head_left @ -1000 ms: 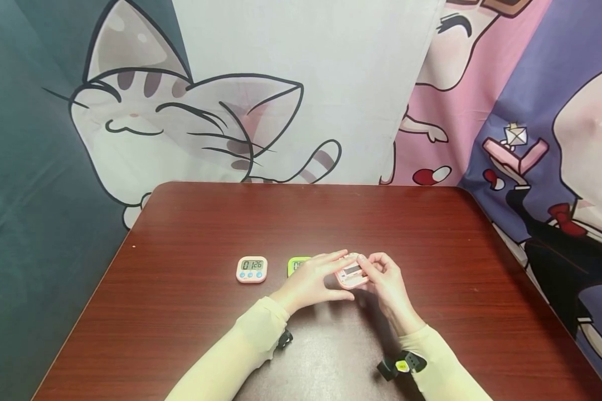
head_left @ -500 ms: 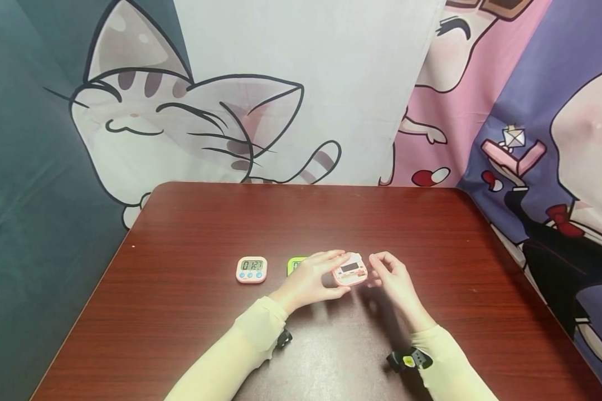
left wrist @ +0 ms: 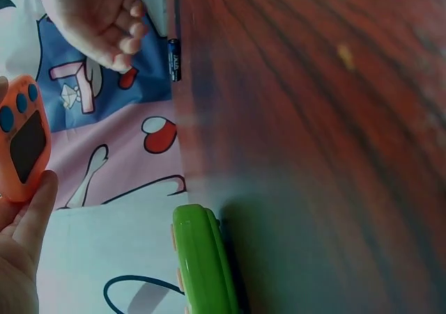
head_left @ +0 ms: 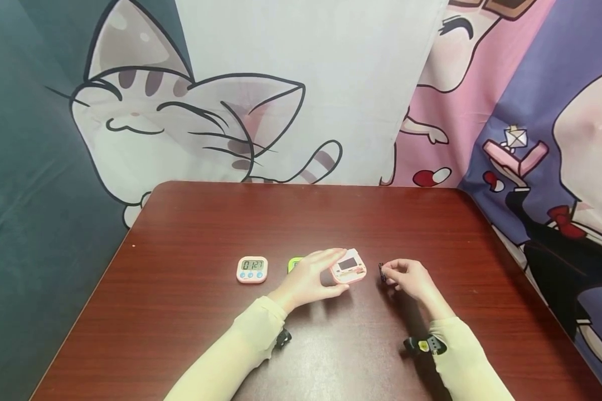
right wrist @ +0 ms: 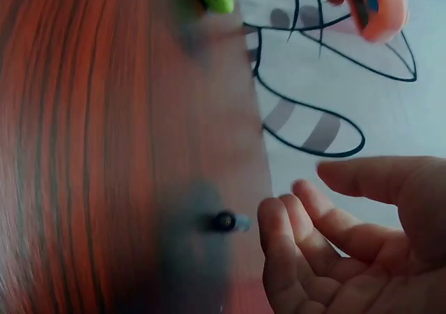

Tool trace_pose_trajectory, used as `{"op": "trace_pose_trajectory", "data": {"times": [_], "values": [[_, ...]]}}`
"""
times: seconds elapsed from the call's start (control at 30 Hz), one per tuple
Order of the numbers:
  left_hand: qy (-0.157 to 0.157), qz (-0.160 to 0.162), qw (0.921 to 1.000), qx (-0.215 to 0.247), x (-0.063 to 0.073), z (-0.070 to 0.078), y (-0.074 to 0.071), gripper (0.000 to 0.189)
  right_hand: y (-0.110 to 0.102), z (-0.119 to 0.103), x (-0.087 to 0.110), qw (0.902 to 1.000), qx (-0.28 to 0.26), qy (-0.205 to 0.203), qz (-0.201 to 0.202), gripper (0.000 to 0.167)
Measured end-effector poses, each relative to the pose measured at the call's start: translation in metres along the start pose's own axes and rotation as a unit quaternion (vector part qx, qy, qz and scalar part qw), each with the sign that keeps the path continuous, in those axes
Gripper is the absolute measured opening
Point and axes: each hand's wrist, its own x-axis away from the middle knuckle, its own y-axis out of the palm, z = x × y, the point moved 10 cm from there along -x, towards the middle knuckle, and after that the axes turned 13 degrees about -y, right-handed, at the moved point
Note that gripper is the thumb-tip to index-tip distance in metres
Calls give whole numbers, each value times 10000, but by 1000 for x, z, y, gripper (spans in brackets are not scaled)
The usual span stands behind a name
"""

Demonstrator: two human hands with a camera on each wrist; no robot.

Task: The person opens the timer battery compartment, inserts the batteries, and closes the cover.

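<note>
A pink timer [head_left: 349, 267] is gripped by its edge in my left hand [head_left: 306, 278], raised off the table. Its back, with an uncovered battery compartment, faces the head camera. In the left wrist view the same timer [left wrist: 26, 147] shows blue buttons and a dark, blank screen. A small dark battery [head_left: 382, 272] is on the tabletop, just left of my right hand [head_left: 408, 278]. In the right wrist view the battery [right wrist: 226, 221] stands apart from the loosely bent fingers [right wrist: 275, 223], which hold nothing.
Left on the table [head_left: 261, 223] lies a white-and-pink timer [head_left: 252, 270] reading 0127. Partly behind my left hand is a green timer [head_left: 294, 263], also seen in the left wrist view. Printed cloth [head_left: 361, 83] hangs behind the table's far edge.
My right hand has moved from the pink timer toward the right, and the battery now appears on the tabletop. The left hand keeps holding the timer, turned slightly. The white-and-pink timer's reading went from 0126 to 0127.
</note>
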Motion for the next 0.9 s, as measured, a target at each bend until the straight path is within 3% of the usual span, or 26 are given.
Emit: {"op": "trace_pose_trajectory", "data": {"times": [0.1,0.27,0.9], "values": [[10,37,10000,-40,0,-1,-1,67,2,7,-5,9992,352,-12,-189,19],[77,158,9998,-10,0,-1,-2,67,1,9,-11,9894,1427,-235,-92,19],[71,86,9999,-47,1,-1,-2,66,8,-1,-12,9688,2429,-486,70,17]]}}
